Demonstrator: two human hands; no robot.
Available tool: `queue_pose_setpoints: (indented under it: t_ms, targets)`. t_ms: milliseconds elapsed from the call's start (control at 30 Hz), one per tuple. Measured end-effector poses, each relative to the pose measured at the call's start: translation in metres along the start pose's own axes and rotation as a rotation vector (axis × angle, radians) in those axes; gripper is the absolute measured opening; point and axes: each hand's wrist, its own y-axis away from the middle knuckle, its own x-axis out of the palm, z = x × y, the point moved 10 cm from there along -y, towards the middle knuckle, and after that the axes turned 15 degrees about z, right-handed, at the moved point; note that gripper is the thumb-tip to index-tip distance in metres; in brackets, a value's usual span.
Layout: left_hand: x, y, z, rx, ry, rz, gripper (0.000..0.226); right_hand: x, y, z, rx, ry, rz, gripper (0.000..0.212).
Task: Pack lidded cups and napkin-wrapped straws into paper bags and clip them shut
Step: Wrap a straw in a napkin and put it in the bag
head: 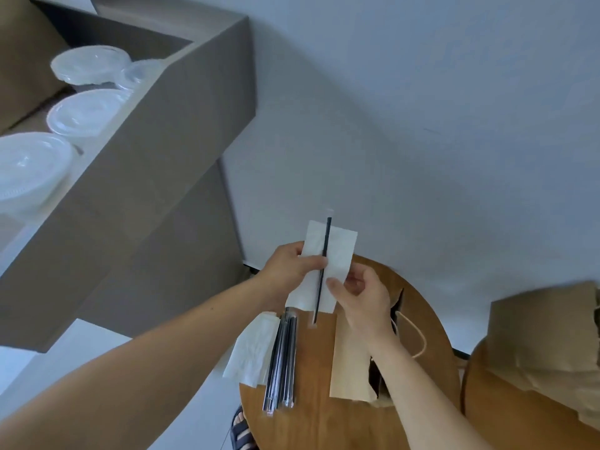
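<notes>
Above the round wooden table I hold a white napkin with a black straw in clear wrap lying lengthwise on it. My left hand pinches the napkin and straw from the left, thumb on top. My right hand pinches the napkin's lower right edge. A bundle of wrapped black straws lies on the table beside a stack of napkins. A flat paper bag with a string handle lies under my right forearm. Lidded clear cups stand on the grey shelf at left.
A grey shelf unit fills the left side, close to the table. A second brown paper bag sits on another wooden table at the right. A sandalled foot shows on the floor below the table edge.
</notes>
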Motion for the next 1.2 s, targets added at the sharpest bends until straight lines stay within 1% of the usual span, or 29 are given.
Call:
queue_pose_setpoints:
  t_ms: [133,200,267,367,533,667,733,833,900,933,1000,1033,1100,1133,1200]
  targets:
    - [0.027,0.001,-0.021,0.037,-0.003,0.122,0.016,-0.011,-0.005,0.028,-0.024,0.046,0.138,0.02]
    - [0.039,0.002,-0.029,0.049,-0.007,0.145,0.017,-0.016,-0.003,0.035,-0.031,0.048,0.179,0.015]
    - [0.048,0.002,-0.036,0.061,-0.015,0.156,0.017,-0.023,-0.001,0.037,-0.033,-0.002,0.191,0.013]
    - [0.06,0.002,-0.046,0.074,-0.023,0.176,0.016,-0.035,0.002,0.037,-0.026,-0.092,0.203,0.02]
    - [0.083,0.0,-0.059,0.107,-0.061,0.225,0.017,-0.061,0.006,0.043,-0.023,-0.144,0.213,0.03]
    - [0.102,0.0,-0.071,0.135,-0.048,0.28,0.02,-0.083,0.01,0.054,-0.057,-0.177,0.207,0.046]
    - [0.11,0.0,-0.079,0.151,-0.047,0.305,0.022,-0.092,0.01,0.058,-0.061,-0.207,0.207,0.05]
    - [0.12,-0.004,-0.088,0.156,-0.084,0.321,0.022,-0.097,0.009,0.063,-0.064,-0.255,0.271,0.044]
    - [0.121,-0.008,-0.091,0.15,-0.129,0.307,0.022,-0.1,0.008,0.069,-0.076,-0.219,0.303,0.033]
    - [0.12,-0.011,-0.091,0.144,-0.143,0.292,0.022,-0.106,0.007,0.072,-0.084,-0.172,0.283,0.025]
    - [0.11,-0.019,-0.083,0.121,-0.153,0.23,0.025,-0.125,0.003,0.076,-0.094,-0.052,0.161,0.016]
    - [0.102,-0.023,-0.073,0.091,-0.191,0.177,0.03,-0.139,0.0,0.074,-0.087,-0.006,0.064,0.013]
    - [0.086,-0.027,-0.042,-0.023,-0.405,0.09,0.042,-0.167,-0.004,0.066,-0.056,0.027,-0.155,0.011]
    - [0.083,-0.029,-0.019,-0.105,-0.559,0.103,0.049,-0.176,-0.005,0.062,-0.04,0.034,-0.249,0.011]
    - [0.092,-0.028,0.037,-0.302,-0.823,0.242,0.064,-0.179,-0.011,0.051,-0.018,0.065,-0.349,0.012]
